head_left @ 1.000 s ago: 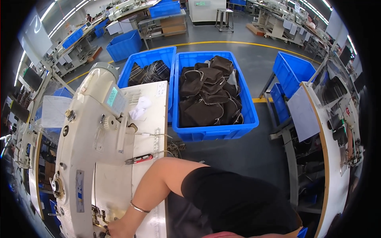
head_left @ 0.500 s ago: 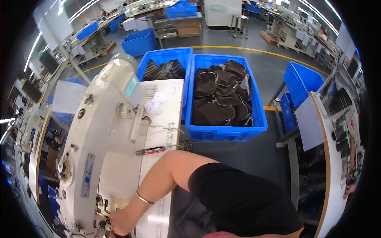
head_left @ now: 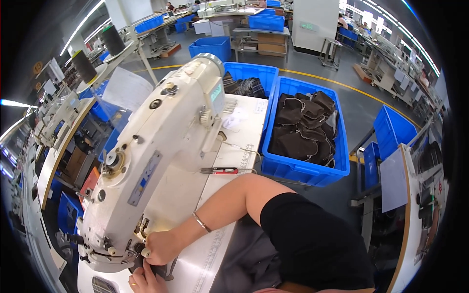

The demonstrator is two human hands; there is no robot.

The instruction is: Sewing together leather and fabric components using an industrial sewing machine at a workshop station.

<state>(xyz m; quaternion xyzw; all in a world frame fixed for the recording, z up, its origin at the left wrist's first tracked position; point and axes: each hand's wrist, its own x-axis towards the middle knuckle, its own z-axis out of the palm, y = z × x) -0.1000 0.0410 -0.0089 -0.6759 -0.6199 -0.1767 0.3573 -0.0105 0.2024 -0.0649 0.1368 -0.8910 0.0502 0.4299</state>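
At the lower left, a cream sewing machine (head_left: pixel 161 146) stands on its pale table. My right hand (head_left: pixel 163 248), with a bangle on its wrist, is closed beside the needle area, fingers curled down onto a dark cloth piece (head_left: pixel 159 270); the machine head hides part of the fingertips. My left hand (head_left: pixel 146 282) comes in at the bottom edge with a ring on one finger. Its bent fingers grip the near edge of the same cloth, close to the right hand. A plaid cloth piece (head_left: pixel 103 284) lies left of my left hand.
Thread snips (head_left: pixel 220 170) with red handles lie on the sewing table (head_left: pixel 215 195). Beyond it stand a blue crate (head_left: pixel 308 171) of dark brown cloth pieces and another blue crate (head_left: pixel 254 71) with plaid pieces. Thread cones (head_left: pixel 84 67) rise at left; another workstation (head_left: pixel 405 195) is at right.
The view has swung left and down, so the machine and crates sit farther right in the picture. My left hand and the plaid piece have come into view. My right hand stays by the needle.
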